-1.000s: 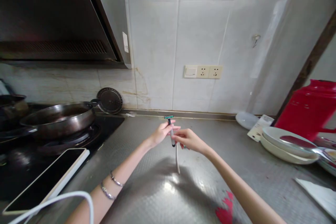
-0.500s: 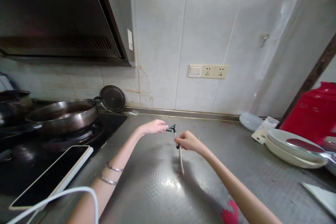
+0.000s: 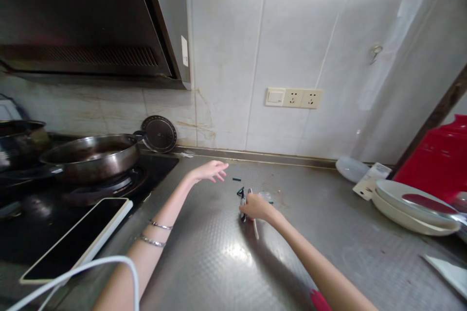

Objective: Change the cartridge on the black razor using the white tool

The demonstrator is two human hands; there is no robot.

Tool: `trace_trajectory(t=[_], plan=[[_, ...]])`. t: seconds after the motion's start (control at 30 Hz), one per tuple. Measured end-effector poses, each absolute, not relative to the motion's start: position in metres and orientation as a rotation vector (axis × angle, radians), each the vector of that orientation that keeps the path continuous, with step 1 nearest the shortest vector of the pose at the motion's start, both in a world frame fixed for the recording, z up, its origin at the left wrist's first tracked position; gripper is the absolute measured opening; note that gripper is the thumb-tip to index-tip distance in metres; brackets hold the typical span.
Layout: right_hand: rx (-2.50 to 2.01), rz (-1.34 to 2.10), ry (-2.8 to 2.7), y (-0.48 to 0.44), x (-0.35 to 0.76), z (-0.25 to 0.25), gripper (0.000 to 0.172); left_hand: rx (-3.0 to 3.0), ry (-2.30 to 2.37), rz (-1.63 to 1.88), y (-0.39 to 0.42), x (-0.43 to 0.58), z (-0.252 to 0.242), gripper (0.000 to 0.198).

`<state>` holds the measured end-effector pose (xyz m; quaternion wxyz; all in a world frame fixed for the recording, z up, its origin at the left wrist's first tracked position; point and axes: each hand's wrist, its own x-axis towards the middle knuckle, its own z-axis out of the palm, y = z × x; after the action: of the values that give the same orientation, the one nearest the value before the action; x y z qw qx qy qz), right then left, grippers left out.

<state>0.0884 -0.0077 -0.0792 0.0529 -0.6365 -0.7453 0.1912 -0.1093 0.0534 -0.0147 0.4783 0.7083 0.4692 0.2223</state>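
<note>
My right hand [image 3: 256,205] is closed around a razor [image 3: 242,200] with a dark green head and a black and white handle, low over the metal counter. A pale curved stick [image 3: 256,230] pokes out below that hand; whether it is gripped or lies on the counter I cannot tell. My left hand [image 3: 210,170] hovers to the left, fingers spread, holding nothing. Between and beyond the hands lies a small dark green bar [image 3: 237,179]. Just behind my right hand is a small clear plastic piece [image 3: 268,196], partly covered.
On the left, a steel pan [image 3: 93,155] sits on the black stove, with a phone [image 3: 78,238] and white cable [image 3: 109,260] nearer me. To the right are stacked bowls [image 3: 408,214], a white box [image 3: 372,181] and a red container [image 3: 434,160]. A tiled wall stands behind.
My right hand has come down toward the counter with the razor. My left hand has drawn slightly up and left, away from the razor head, its fingers spreading.
</note>
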Motion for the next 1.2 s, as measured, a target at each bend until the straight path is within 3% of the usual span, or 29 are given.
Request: trace_trajectory(t=[0.4, 0.6, 0.87, 1.03, 1.2], plan=[[-1.884, 0.765, -2.302, -0.002, 0.09, -0.079, 0.022, 1.696, 1.157, 0.542, 0.055, -0.106, -0.024, 0.061], [-1.828, 0.806, -2.164, 0.007, 0.122, -0.058, 0.033, 1.743, 1.131, 0.612, 0.064, -0.102, -0.037, 0.045], [-1.659, 0.73, -2.056, 0.029, 0.205, -0.047, 0.013, 1.973, 1.274, 0.716, 0.075, -0.087, -0.067, 0.024], [-1.602, 0.806, -2.105, 0.036, 0.228, -0.067, 0.041, 2.13, 1.382, 0.829, 0.085, -0.073, -0.087, 0.021], [-1.503, 0.79, -2.219, 0.035, 0.227, -0.085, 0.06, 2.26, 1.377, 0.826, 0.101, -0.066, -0.098, 0.037]])
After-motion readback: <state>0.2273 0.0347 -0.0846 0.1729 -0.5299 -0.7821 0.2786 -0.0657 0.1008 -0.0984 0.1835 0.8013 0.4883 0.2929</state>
